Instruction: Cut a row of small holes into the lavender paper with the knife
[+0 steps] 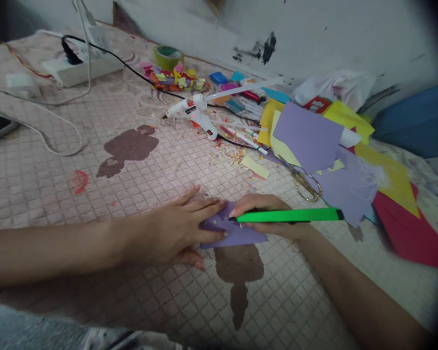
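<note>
My left hand (177,226) lies flat with fingers spread, pressing on the left part of a small purple paper piece (237,236) on the pink checked cloth (160,160). My right hand (268,214) is closed around a bright green pen-like tool (290,215), whose tip touches the purple paper near my left fingertips. The tool points left and lies almost level.
A white hot glue gun (193,111) with a black cord lies further back. Scissors (306,183) rest beside a pile of purple, yellow and red paper sheets (308,136) at the right. A power strip (82,68), a green tape roll (168,56) and coloured scraps sit at the back.
</note>
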A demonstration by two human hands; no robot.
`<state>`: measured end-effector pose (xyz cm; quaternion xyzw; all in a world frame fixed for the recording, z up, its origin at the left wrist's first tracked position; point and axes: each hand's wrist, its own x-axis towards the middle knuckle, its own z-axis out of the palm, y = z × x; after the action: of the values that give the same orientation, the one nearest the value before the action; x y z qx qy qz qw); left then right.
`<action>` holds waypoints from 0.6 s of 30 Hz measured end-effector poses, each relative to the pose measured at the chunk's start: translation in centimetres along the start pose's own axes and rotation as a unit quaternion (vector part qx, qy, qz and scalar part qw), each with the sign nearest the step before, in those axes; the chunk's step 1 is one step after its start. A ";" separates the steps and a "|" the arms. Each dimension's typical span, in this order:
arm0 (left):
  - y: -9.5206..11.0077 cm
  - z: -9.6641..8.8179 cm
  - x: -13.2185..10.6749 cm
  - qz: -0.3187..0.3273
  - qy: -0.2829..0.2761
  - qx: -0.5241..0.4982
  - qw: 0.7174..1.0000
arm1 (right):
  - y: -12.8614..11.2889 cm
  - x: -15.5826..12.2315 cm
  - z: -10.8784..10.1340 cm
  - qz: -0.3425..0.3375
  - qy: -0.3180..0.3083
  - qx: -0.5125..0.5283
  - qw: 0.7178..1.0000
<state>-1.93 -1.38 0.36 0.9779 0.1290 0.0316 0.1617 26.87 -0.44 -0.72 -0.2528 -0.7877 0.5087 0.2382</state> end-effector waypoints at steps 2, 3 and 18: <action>0.4 0.2 0.0 -0.015 0.008 0.006 1.000 | 0.0 -0.1 0.0 0.004 0.001 0.002 1.000; 0.6 0.4 -0.1 -0.019 0.011 0.011 1.000 | 0.1 -0.1 0.0 0.003 0.001 0.005 1.000; 1.2 1.5 -0.3 -0.027 0.044 0.016 0.999 | 0.2 -0.1 -0.2 -0.002 -0.018 0.031 0.999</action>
<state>-1.77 -3.05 -0.65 0.9742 0.1626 0.0685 0.1406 27.11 -0.23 -0.86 -0.2346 -0.7761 0.5369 0.2331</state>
